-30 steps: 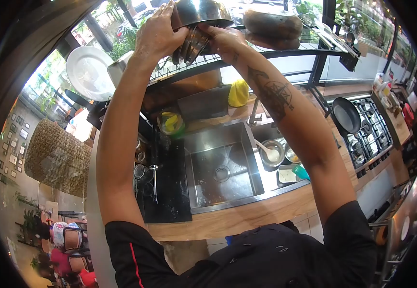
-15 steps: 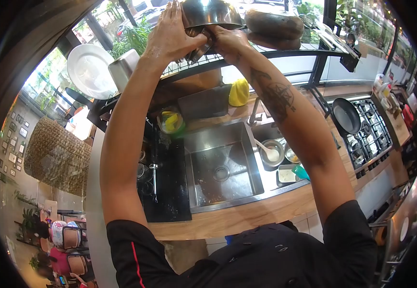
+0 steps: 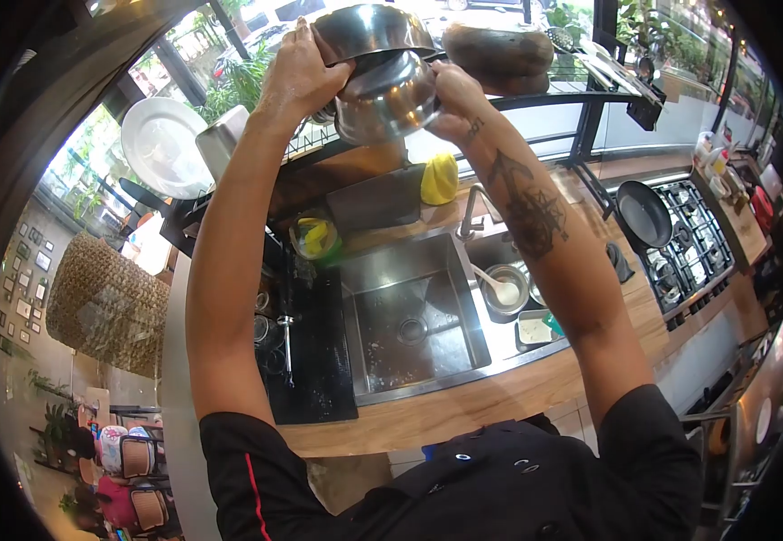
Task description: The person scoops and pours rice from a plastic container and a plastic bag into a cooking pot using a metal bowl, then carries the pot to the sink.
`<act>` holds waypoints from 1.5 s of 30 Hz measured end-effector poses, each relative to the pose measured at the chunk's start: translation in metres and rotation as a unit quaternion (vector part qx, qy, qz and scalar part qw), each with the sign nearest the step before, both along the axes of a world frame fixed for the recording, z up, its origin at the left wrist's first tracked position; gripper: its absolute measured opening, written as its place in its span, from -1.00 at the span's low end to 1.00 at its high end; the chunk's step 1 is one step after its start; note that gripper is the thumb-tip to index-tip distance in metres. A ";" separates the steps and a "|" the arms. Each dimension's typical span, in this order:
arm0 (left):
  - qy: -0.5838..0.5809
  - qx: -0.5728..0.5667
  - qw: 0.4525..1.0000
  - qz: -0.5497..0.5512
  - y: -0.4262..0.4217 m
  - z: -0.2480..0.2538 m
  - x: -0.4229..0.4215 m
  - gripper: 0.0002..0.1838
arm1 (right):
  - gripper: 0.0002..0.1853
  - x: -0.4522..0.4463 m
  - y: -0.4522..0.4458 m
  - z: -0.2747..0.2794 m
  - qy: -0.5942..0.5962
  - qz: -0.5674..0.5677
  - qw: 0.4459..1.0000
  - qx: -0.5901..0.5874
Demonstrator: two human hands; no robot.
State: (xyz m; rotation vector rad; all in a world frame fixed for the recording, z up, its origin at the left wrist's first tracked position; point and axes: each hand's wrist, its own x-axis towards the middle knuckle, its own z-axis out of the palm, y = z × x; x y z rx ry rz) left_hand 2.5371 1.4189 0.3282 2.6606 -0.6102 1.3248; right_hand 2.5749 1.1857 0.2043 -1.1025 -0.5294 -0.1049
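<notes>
Both arms reach up to a black wire rack (image 3: 544, 101) above the sink. My left hand (image 3: 304, 77) grips the left side of an upper steel bowl (image 3: 373, 29), its thumb below the rim. Directly beneath hangs a second shiny steel bowl (image 3: 387, 99), tilted, with its right edge in my right hand (image 3: 454, 97). The two bowls overlap, and whether they touch is hard to tell. A dark rounded pan (image 3: 499, 52) lies on the rack to the right. On the left, a white plate (image 3: 164, 146) leans beside a metal container (image 3: 220, 142).
Below is a steel sink (image 3: 414, 316) with a faucet (image 3: 472, 215). Pots and a white ladle (image 3: 504, 290) lie at its right. A yellow cloth (image 3: 439, 178) hangs behind. A frying pan (image 3: 644, 215) sits on the stove (image 3: 693, 243). People (image 3: 116, 451) sit at lower left.
The lower bowl has come into view out from under the upper one, held by my right hand. My right hand has shifted right and slightly down. The view has moved slightly.
</notes>
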 end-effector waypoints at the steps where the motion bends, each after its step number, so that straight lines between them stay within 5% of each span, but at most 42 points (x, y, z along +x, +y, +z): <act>1: -0.003 -0.001 1.000 0.001 -0.001 0.001 -0.001 0.12 | -0.69 -0.077 0.018 0.050 0.252 0.010 0.942 0.220; 4: -0.011 -0.009 1.000 -0.024 -0.011 -0.002 -0.011 -0.03 | -0.68 -0.105 0.011 0.036 0.207 -0.042 0.950 0.230; 12: 0.006 0.036 0.999 -0.002 -0.032 -0.008 -0.044 0.29 | -0.59 -0.185 -0.026 -0.016 0.155 -0.027 0.951 0.265; 14: 0.071 0.024 0.996 0.047 -0.040 -0.012 -0.061 0.27 | -0.55 -0.213 -0.041 -0.036 0.169 -0.042 0.956 0.237; 19: -0.004 0.000 0.999 0.041 -0.040 -0.031 -0.077 0.23 | -0.55 -0.282 -0.087 -0.087 0.240 -0.053 0.939 0.242; 30: 0.041 0.000 0.994 -0.097 -0.022 -0.041 -0.066 0.29 | -0.53 -0.411 -0.187 -0.142 0.287 -0.176 0.893 0.300; 32: 0.149 -0.093 0.976 -0.127 -0.030 -0.040 -0.079 0.21 | -0.52 -0.435 -0.211 -0.149 0.287 -0.209 0.878 0.322; 34: 0.117 -0.035 0.988 -0.097 -0.025 -0.044 -0.078 0.16 | -0.52 -0.462 -0.238 -0.160 0.289 -0.218 0.863 0.353; 38: 0.178 -0.130 0.972 -0.077 -0.020 -0.060 -0.080 0.14 | -0.50 -0.523 -0.305 -0.166 0.264 -0.280 0.847 0.366; 39: 0.209 -0.213 0.943 -0.148 -0.004 -0.076 -0.060 0.11 | -0.50 -0.543 -0.322 -0.168 0.251 -0.310 0.836 0.376; 41: 0.156 -0.294 0.933 -0.137 -0.038 -0.094 -0.080 0.03 | -0.48 -0.587 -0.360 -0.175 0.245 -0.360 0.816 0.380; 43: -0.150 -0.173 0.969 -0.089 -0.115 -0.109 -0.146 -0.06 | -0.47 -0.639 -0.396 -0.186 0.213 -0.426 0.787 0.392; 44: -0.347 -0.086 0.934 0.021 -0.158 -0.117 -0.167 -0.18 | -0.46 -0.663 -0.415 -0.190 0.192 -0.462 0.770 0.395; 45: -0.331 -0.147 0.931 -0.037 -0.213 -0.117 -0.209 -0.23 | -0.46 -0.694 -0.433 -0.196 0.175 -0.473 0.760 0.410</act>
